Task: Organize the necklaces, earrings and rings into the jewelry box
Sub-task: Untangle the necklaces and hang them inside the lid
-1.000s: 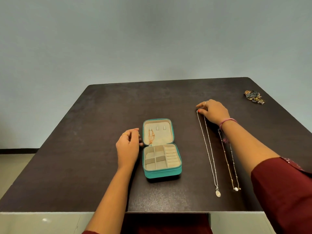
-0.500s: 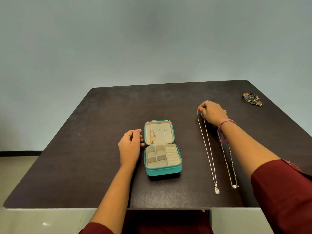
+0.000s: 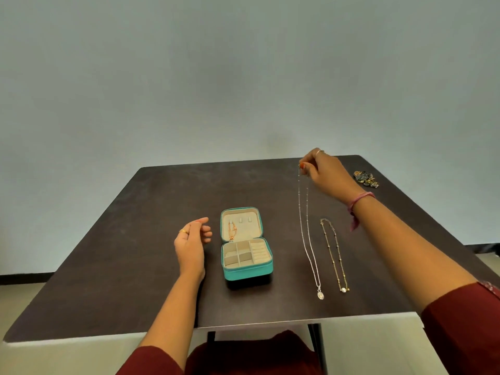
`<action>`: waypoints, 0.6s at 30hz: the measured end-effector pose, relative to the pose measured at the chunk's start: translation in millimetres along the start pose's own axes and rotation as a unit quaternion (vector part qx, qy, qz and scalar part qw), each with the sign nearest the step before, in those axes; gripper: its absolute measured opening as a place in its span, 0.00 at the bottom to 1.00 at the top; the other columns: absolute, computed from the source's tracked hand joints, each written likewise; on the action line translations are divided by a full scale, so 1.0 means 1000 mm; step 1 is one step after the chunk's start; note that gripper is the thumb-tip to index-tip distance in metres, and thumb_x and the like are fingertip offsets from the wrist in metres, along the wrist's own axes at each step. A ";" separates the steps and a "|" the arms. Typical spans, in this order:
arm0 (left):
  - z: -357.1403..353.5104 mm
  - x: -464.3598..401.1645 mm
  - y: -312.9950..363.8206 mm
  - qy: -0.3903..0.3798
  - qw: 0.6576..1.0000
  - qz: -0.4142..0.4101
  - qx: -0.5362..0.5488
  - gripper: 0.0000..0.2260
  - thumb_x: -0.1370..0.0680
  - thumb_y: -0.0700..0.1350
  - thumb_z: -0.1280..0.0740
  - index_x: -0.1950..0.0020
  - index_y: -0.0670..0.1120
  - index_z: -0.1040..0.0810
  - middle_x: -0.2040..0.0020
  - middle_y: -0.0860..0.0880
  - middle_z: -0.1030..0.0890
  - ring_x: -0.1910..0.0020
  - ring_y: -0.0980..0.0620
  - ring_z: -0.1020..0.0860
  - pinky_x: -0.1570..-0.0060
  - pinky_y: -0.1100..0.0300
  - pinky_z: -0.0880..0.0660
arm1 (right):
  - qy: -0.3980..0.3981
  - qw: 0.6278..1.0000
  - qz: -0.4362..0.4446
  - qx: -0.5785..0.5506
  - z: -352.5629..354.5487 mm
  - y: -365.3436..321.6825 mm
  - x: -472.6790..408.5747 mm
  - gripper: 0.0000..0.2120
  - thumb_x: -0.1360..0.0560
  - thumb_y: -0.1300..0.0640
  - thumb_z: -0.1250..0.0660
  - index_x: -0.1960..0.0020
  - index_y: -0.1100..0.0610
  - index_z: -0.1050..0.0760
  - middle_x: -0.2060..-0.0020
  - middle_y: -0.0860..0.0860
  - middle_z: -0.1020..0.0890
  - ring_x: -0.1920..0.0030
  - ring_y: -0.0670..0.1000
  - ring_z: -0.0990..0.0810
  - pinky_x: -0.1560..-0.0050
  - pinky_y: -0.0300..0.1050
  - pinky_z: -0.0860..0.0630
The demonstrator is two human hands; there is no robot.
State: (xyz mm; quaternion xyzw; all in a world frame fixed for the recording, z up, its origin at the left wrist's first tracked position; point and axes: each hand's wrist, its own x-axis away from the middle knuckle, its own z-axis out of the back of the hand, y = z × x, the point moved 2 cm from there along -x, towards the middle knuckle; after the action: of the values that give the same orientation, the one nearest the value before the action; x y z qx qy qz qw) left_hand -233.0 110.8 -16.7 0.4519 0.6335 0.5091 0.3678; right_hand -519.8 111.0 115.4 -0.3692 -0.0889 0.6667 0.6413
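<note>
An open teal jewelry box (image 3: 247,272) lies in the middle of the dark table (image 3: 135,239). A rose-gold necklace (image 3: 232,230) hangs in its lid, and the lower compartments look bare. My right hand (image 3: 326,173) pinches the top of a long silver necklace (image 3: 308,239) and holds it lifted. Its oval pendant (image 3: 320,295) is low, near the table's front edge. A shorter gold necklace (image 3: 334,254) lies flat just right of it. My left hand (image 3: 192,243) hovers left of the box with loosely curled fingers, holding nothing.
A small heap of dark and gold jewelry (image 3: 366,178) sits at the table's far right corner. The table's front edge runs just below the pendants. A grey wall stands behind the table.
My right hand has risen and lifted the silver necklace's top end off the table. The gold necklace, earlier partly under my forearm, is now fully exposed. My left hand has shifted slightly.
</note>
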 end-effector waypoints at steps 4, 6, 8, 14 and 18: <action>-0.007 0.001 0.017 -0.026 1.000 0.004 0.012 0.09 0.21 0.41 0.38 0.53 0.46 0.18 0.62 0.49 0.21 0.57 0.50 0.24 0.57 0.61 0.25 | 0.012 0.999 0.035 0.000 0.028 -0.032 0.015 0.04 0.20 0.60 0.42 0.50 0.56 0.28 0.62 0.45 0.23 0.62 0.43 0.23 0.61 0.29 0.31; -0.019 0.003 0.038 -0.044 0.999 -0.021 0.014 0.08 0.21 0.41 0.36 0.54 0.48 0.18 0.61 0.49 0.20 0.56 0.52 0.22 0.51 0.58 0.23 | 0.019 0.999 0.051 -0.004 0.040 -0.047 0.023 0.04 0.20 0.60 0.41 0.50 0.56 0.28 0.62 0.45 0.23 0.62 0.42 0.23 0.62 0.27 0.30; -0.040 0.010 0.066 -0.095 0.993 -0.049 0.045 0.08 0.21 0.41 0.36 0.54 0.48 0.18 0.60 0.49 0.19 0.56 0.53 0.21 0.48 0.56 0.23 | 0.026 0.997 0.067 -0.010 0.051 -0.060 0.031 0.04 0.20 0.60 0.41 0.49 0.55 0.27 0.62 0.44 0.23 0.62 0.42 0.23 0.61 0.26 0.30; -0.104 0.054 0.142 -0.306 0.942 -0.105 0.083 0.11 0.18 0.43 0.41 0.46 0.44 0.19 0.51 0.46 0.16 0.49 0.50 0.18 0.45 0.59 0.22 | 0.044 0.994 0.101 -0.026 0.070 -0.093 0.047 0.04 0.20 0.58 0.39 0.49 0.54 0.26 0.63 0.44 0.21 0.62 0.42 0.21 0.62 0.27 0.28; -0.124 0.080 0.162 -0.392 0.915 -0.054 0.082 0.12 0.18 0.47 0.41 0.49 0.43 0.20 0.56 0.46 0.16 0.55 0.50 0.17 0.48 0.56 0.22 | 0.064 0.991 0.118 -0.019 0.076 -0.104 0.050 0.04 0.21 0.58 0.38 0.49 0.54 0.25 0.63 0.41 0.22 0.62 0.39 0.23 0.61 0.25 0.30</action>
State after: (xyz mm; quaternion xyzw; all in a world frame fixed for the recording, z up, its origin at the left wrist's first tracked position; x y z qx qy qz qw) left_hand -341.6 159.9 167.9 0.6087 0.5015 0.2168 0.5753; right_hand -478.6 201.3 212.3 -0.4311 -0.0156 0.7109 0.5555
